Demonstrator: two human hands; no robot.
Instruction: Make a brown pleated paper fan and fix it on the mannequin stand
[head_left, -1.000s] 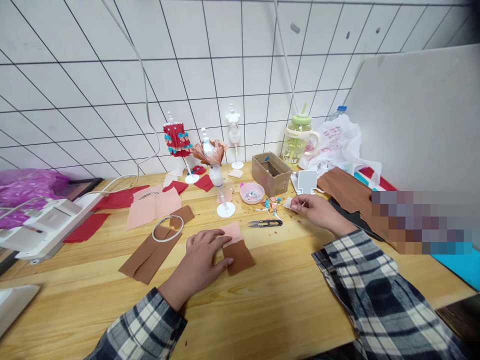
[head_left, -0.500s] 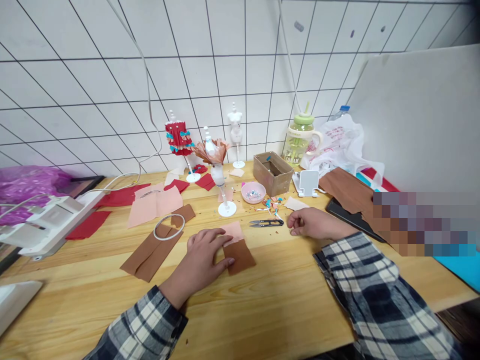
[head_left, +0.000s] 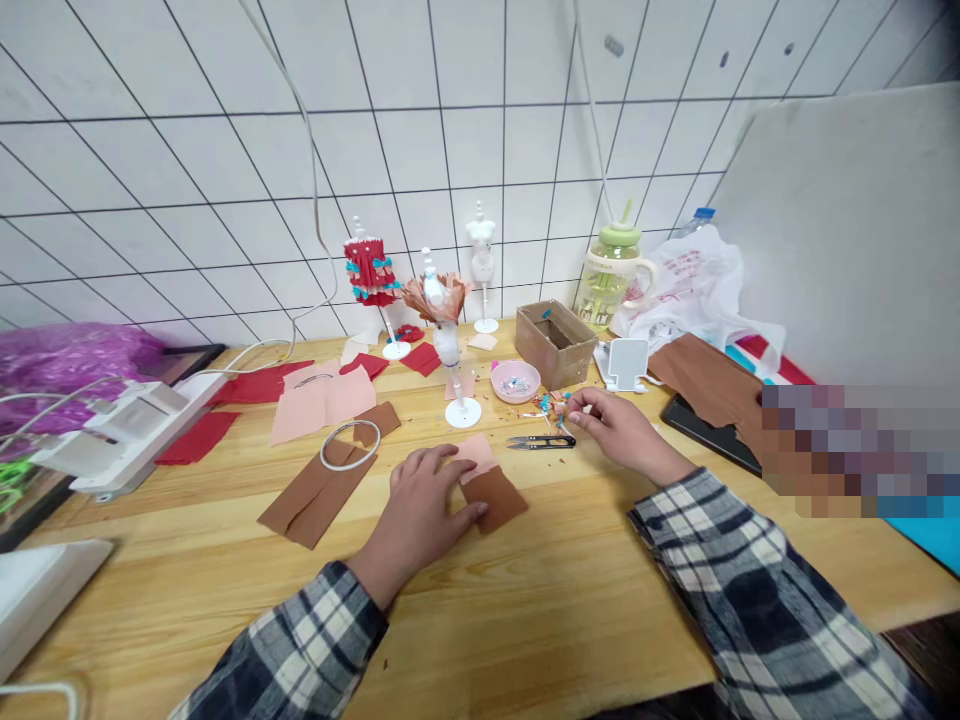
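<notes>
Two hands (head_left: 420, 505) (head_left: 615, 425) at work: left flat, pinning folded pink-and-brown felt piece (head_left: 491, 485) steady; right loosely curled, empty, beside small black thread snips (head_left: 540, 441).

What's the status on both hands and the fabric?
Left hand flat on the pink and brown fabric piece. Right hand at the small scraps, grip unclear. Thread snips lie between the hands, untouched.

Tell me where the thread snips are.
The thread snips lie on the wooden table, just left of the right hand and below the pink bowl.
</notes>
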